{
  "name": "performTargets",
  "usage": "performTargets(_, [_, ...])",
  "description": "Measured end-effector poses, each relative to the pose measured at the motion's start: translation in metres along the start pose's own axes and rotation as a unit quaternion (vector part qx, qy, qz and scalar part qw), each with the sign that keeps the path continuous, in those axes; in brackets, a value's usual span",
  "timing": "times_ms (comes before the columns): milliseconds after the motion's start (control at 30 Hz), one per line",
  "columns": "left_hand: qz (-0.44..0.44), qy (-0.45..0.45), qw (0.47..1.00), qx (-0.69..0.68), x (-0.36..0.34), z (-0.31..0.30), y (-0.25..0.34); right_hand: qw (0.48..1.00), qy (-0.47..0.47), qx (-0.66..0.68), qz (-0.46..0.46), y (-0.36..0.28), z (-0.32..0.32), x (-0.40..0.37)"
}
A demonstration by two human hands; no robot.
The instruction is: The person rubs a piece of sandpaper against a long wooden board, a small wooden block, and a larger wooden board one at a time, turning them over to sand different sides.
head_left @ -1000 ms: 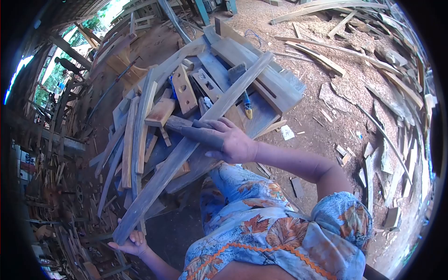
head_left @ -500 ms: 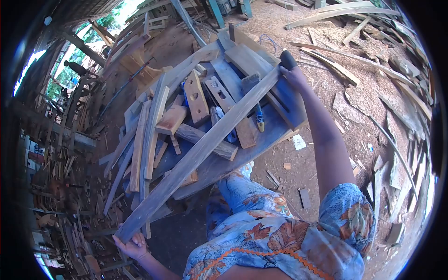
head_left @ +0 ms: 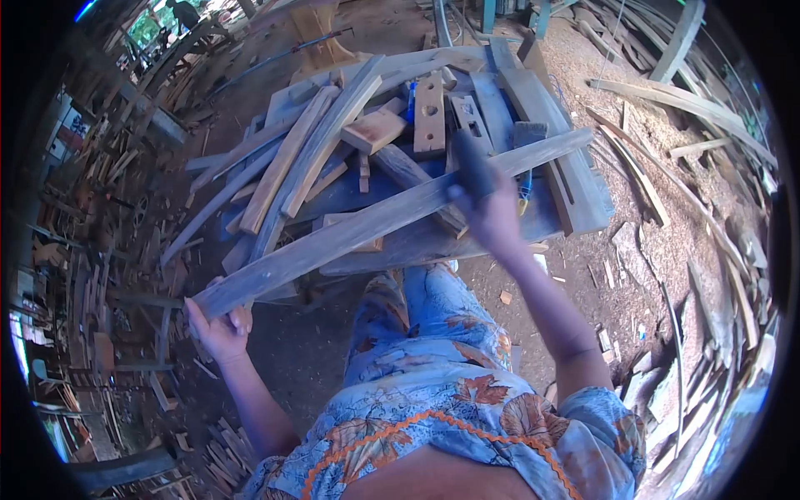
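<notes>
The left hand (head_left: pixel 218 332) grips the near end of a long grey plank (head_left: pixel 367 221), its fingers (head_left: pixel 241 317) curled up around the end from below and its thumb on the other edge. The plank runs slantwise away from that hand, up and to the right. It lies across the cluttered counter (head_left: pixel 400 250), and its far end reaches past a brush (head_left: pixel 526 142) with a blue and yellow handle. The right hand (head_left: pixel 493 215) is above the plank's middle stretch, clenched around a dark tool (head_left: pixel 472 165) that sticks up from the fist. Both the hand and the tool are blurred, so what kind of tool it is cannot be told, nor whether it touches the plank. On the counter behind the plank are a pale board with holes (head_left: pixel 429 112) lying lengthwise, a small square block (head_left: pixel 373 131) just to its left, and a thick round billet (head_left: pixel 412 179) slanting under the plank. A fan of loose slats (head_left: pixel 292 158) spreads to the left of these. The floor (head_left: pixel 633 250) to the right is covered in sawdust and scattered offcuts. The person's patterned blue and orange clothing (head_left: pixel 433 400) fills the lower middle of the view.
</notes>
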State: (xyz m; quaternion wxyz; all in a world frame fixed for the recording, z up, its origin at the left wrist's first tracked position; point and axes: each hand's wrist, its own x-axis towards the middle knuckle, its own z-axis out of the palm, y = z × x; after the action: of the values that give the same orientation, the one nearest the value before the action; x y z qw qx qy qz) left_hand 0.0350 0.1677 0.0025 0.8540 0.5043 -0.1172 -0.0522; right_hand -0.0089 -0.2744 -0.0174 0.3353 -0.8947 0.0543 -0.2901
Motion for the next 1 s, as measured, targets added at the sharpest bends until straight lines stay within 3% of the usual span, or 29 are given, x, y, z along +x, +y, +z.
performTargets(67, [-0.002,-0.019,1.0,-0.02,-0.003,0.001,0.001,0.99,0.012,-0.018,-0.136,-0.05,0.029,-0.014])
performTargets(133, [0.0,0.008,1.0,-0.021,-0.007,0.0,-0.001,0.98,-0.072,0.06,-0.178,-0.105,0.039,-0.025])
performTargets(267, [0.002,0.042,0.999,-0.014,-0.016,0.024,-0.005,0.936,-0.151,0.17,-0.267,-0.18,0.075,-0.036])
performTargets(333, [-0.033,0.227,0.973,-0.01,-0.02,0.047,-0.001,0.916,-0.18,0.193,-0.301,-0.197,0.091,-0.043])
performTargets(400, [-0.033,0.251,0.967,-0.032,-0.019,0.055,0.002,0.895,-0.101,0.16,-0.404,-0.198,0.103,-0.047])
performTargets(467, [-0.034,0.276,0.959,-0.053,-0.017,0.048,0.0,0.889,-0.125,0.156,-0.412,-0.183,0.094,-0.041])
performTargets(533, [-0.001,0.056,0.998,-0.012,-0.018,0.021,-0.004,0.921,-0.161,0.102,-0.34,-0.161,0.076,-0.034])
performTargets(600, [0.004,0.049,0.999,-0.013,-0.017,0.019,-0.002,0.944,-0.086,0.111,-0.299,-0.119,0.05,-0.019])
performTargets(700, [0.009,0.052,0.999,-0.008,-0.016,0.019,-0.001,0.979,-0.026,-0.012,-0.201,-0.027,0.02,-0.007])
performTargets(733, [0.007,0.062,0.998,-0.001,-0.016,0.019,-0.001,0.989,-0.034,0.03,-0.139,-0.005,0.004,0.004])
performTargets(800, [0.004,0.074,0.997,0.001,-0.016,0.02,-0.001,0.993,0.05,0.102,-0.014,0.058,-0.01,0.012])
performTargets(867, [-0.001,0.081,0.997,0.003,-0.015,0.02,-0.003,0.984,0.076,-0.023,0.16,0.111,-0.027,0.017])
performTargets(933, [0.001,0.081,0.997,0.007,-0.014,0.017,-0.004,0.973,0.127,-0.074,0.179,0.11,-0.024,0.019])
performTargets(967, [-0.006,0.096,0.995,0.013,-0.014,0.018,-0.004,0.964,0.084,-0.076,0.239,0.092,-0.021,0.015])
performTargets(1000, [-0.007,0.09,0.996,0.013,-0.014,0.021,-0.003,0.986,0.139,-0.035,0.086,0.089,-0.003,0.009])
